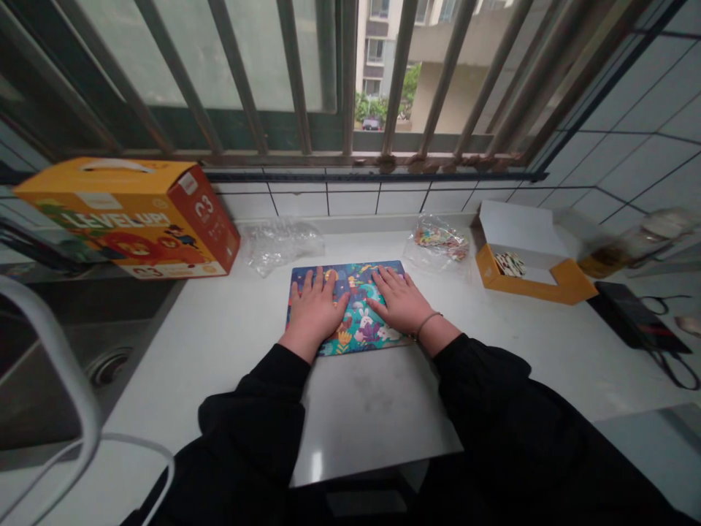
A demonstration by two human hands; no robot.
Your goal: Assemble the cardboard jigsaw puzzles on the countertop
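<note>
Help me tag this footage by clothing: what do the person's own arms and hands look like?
Both arms are in loose, long black sleeves that reach about to the wrists, with no print or marking that I can make out. The left hand and right hand are bare, without gloves. A thin, dark bracelet circles the right wrist.

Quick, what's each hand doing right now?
Left hand: open, flat on the rabbit-print board, left side, gripping nothing.
Right hand: open, flat on its right side, gripping nothing.
</note>
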